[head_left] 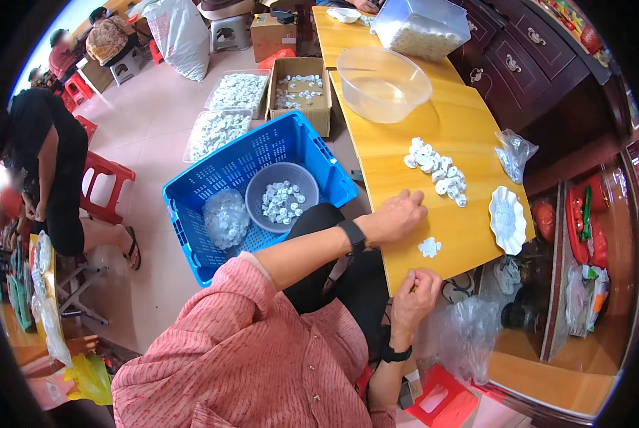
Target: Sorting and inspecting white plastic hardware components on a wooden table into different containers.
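Note:
On the yellow wooden table [376, 153], my left hand [396, 217] is low over the top with its fingers curled. Whatever it may hold is hidden beneath the fingers. Just beyond it lies a cluster of white round plastic parts [439, 170]. My right hand [415, 298] is at the table's near edge, thumb and fingers pinched together; what sits between them is too small to name. A small heap of flat white pieces [429, 247] rests between my hands. To the right, a white scalloped dish [508, 221] holds more small pale pieces.
A clear basin [383, 84] and a plastic bin of white parts [421, 30] stand farther back. Left of the table, a blue crate [184, 235] holds a grey basket [259, 203] and a bag [225, 217]. A cardboard box [318, 118] sits beyond. Another person [48, 164] stands at left.

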`<action>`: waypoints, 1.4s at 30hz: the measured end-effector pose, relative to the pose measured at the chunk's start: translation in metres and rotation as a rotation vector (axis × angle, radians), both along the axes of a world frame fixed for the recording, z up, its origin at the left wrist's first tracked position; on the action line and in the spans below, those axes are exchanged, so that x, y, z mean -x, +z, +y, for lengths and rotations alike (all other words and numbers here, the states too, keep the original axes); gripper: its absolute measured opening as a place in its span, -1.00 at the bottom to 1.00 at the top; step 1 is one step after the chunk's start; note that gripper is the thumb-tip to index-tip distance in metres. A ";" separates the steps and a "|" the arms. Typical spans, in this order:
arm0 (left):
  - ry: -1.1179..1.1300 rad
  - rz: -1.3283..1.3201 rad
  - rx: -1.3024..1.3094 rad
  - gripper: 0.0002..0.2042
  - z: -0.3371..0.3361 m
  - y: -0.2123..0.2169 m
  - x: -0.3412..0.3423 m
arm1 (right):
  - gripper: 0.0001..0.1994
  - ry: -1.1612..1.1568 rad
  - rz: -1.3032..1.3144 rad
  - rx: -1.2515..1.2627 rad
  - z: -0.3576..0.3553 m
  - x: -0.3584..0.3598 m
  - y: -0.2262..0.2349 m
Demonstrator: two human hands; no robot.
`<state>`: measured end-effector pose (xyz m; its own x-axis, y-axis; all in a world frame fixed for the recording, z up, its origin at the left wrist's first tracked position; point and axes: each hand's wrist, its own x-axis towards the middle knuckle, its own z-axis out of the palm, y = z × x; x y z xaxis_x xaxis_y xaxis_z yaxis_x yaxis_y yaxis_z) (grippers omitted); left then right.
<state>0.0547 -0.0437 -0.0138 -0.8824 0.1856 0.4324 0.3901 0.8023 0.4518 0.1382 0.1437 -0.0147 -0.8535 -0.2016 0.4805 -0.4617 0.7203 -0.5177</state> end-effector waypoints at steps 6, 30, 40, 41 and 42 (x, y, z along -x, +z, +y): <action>0.105 0.037 -0.380 -0.70 -0.011 0.001 -0.042 | -0.92 0.033 -0.018 0.037 -0.002 0.002 -0.002; 0.004 -0.536 -1.551 -0.79 0.005 -0.007 -0.131 | -0.91 -0.107 0.005 -0.155 -0.006 0.030 0.004; 0.005 -0.577 -1.518 -0.78 0.010 -0.010 -0.135 | -0.85 -0.040 -0.040 -0.144 -0.007 0.026 0.014; -0.006 -0.564 -1.563 -0.78 0.012 -0.009 -0.136 | -0.87 -0.040 -0.016 -0.112 -0.006 0.027 0.011; 0.002 -0.557 -1.564 -0.78 0.012 -0.009 -0.137 | -0.89 -0.045 0.006 -0.081 -0.005 0.027 0.008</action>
